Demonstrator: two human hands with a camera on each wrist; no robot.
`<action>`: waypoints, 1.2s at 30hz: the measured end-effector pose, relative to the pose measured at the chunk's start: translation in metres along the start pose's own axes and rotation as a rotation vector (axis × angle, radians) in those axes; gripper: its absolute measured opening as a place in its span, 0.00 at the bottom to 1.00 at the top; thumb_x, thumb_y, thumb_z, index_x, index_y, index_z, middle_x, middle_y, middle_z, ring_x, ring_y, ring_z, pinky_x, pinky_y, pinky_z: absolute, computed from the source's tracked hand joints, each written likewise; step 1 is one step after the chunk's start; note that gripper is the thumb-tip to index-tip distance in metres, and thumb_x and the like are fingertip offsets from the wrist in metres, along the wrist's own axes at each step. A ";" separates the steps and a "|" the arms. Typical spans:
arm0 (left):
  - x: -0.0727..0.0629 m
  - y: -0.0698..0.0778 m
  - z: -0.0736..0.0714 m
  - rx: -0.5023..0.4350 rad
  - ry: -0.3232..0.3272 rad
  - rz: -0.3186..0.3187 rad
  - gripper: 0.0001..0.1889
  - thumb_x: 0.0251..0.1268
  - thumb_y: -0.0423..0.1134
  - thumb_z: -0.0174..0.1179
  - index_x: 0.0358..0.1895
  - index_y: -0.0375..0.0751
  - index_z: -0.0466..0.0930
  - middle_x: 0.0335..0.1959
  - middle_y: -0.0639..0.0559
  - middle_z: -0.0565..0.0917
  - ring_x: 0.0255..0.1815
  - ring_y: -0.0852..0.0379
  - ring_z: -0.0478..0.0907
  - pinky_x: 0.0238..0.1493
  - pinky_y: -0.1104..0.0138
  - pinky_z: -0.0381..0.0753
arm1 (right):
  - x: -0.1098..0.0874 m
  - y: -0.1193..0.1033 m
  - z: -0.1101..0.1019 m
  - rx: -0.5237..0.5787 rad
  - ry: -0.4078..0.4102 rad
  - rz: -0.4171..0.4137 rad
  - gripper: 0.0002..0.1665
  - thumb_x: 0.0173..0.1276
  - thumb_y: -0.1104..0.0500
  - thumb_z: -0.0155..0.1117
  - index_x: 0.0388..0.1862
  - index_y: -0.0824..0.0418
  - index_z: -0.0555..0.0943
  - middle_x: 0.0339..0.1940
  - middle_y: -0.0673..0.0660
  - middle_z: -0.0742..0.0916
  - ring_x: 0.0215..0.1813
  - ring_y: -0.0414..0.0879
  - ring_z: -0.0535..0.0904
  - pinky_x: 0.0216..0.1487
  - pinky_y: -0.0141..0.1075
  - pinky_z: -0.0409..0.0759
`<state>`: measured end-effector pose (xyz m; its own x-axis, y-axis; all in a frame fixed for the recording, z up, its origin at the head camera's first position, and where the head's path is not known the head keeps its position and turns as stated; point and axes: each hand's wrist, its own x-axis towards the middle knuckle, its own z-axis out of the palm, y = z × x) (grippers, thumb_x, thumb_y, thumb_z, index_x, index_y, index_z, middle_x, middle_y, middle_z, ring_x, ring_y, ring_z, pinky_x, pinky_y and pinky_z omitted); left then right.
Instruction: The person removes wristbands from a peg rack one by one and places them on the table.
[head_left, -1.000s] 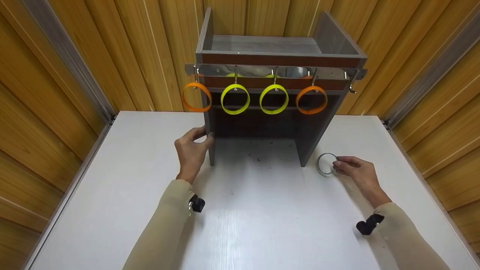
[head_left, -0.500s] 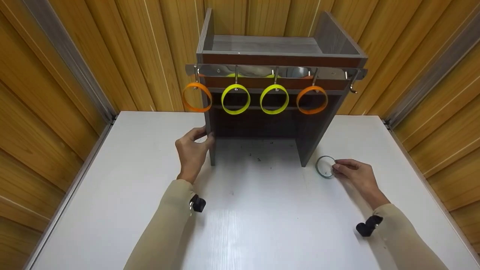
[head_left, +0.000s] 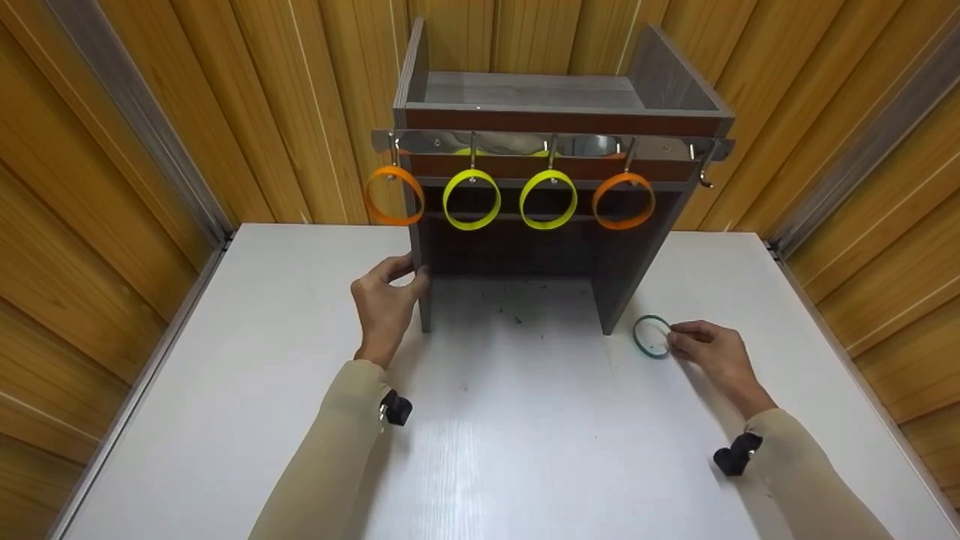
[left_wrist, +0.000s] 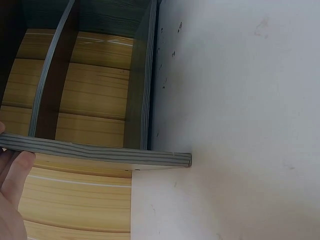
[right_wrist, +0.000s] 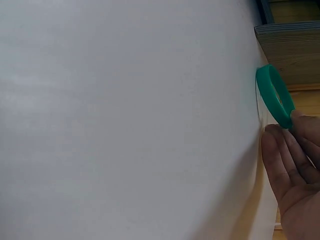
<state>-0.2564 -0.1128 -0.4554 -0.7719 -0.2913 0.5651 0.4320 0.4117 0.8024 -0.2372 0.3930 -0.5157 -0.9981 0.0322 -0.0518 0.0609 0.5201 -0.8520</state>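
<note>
Right grip [head_left: 712, 360] pinched nearly closed on green ring [right_wrist: 267, 92], left grip [head_left: 383, 306] clasping shelf side [head_left: 423, 309]. Ring's prob light, bit bendy, edge pinch plenty.

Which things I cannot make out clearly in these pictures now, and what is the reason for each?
Head view: fingertips of the left hand, hidden behind the grey side panel.
Left wrist view: most of the left hand, cut off by the left edge.
Right wrist view: part of the right hand, cut off by the right edge; it also covers the lower end of the green ring.
Head view: dark specks, too small to identify.
</note>
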 end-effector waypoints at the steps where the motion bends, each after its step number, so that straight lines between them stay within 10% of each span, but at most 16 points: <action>1: 0.000 0.000 0.000 -0.002 0.001 -0.001 0.10 0.60 0.26 0.74 0.45 0.31 0.91 0.40 0.44 0.92 0.43 0.48 0.91 0.46 0.55 0.90 | 0.000 0.000 0.000 -0.006 -0.001 -0.001 0.23 0.79 0.60 0.68 0.63 0.77 0.80 0.52 0.69 0.88 0.46 0.38 0.88 0.51 0.30 0.86; 11: 0.001 0.002 0.002 0.000 -0.002 -0.007 0.10 0.60 0.26 0.74 0.45 0.33 0.92 0.40 0.45 0.93 0.44 0.48 0.91 0.49 0.54 0.89 | -0.004 -0.003 -0.004 -0.166 0.024 -0.072 0.20 0.80 0.61 0.66 0.62 0.73 0.82 0.51 0.68 0.89 0.51 0.54 0.88 0.46 0.24 0.84; 16: 0.000 0.003 0.002 0.015 -0.007 -0.031 0.11 0.60 0.27 0.75 0.46 0.33 0.92 0.42 0.45 0.93 0.45 0.49 0.91 0.50 0.56 0.89 | -0.008 -0.018 -0.008 -0.172 0.050 -0.103 0.22 0.80 0.57 0.67 0.62 0.72 0.83 0.52 0.67 0.89 0.48 0.43 0.87 0.44 0.22 0.82; 24: 0.000 0.003 0.000 0.005 -0.003 -0.026 0.11 0.61 0.27 0.74 0.47 0.33 0.92 0.42 0.46 0.93 0.45 0.51 0.91 0.48 0.59 0.89 | -0.014 -0.067 -0.012 -0.040 0.094 -0.158 0.27 0.79 0.47 0.67 0.64 0.67 0.83 0.54 0.59 0.90 0.48 0.37 0.87 0.52 0.20 0.80; 36: -0.001 0.000 0.002 0.017 0.009 -0.004 0.10 0.61 0.26 0.74 0.45 0.32 0.92 0.41 0.46 0.93 0.43 0.50 0.91 0.47 0.58 0.90 | -0.027 -0.125 -0.006 0.169 0.160 -0.397 0.20 0.78 0.60 0.69 0.62 0.71 0.84 0.55 0.56 0.91 0.52 0.41 0.89 0.56 0.29 0.83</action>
<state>-0.2565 -0.1112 -0.4563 -0.7692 -0.3010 0.5637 0.4207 0.4254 0.8013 -0.2175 0.3317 -0.4045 -0.9306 -0.0030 0.3659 -0.3405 0.3730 -0.8631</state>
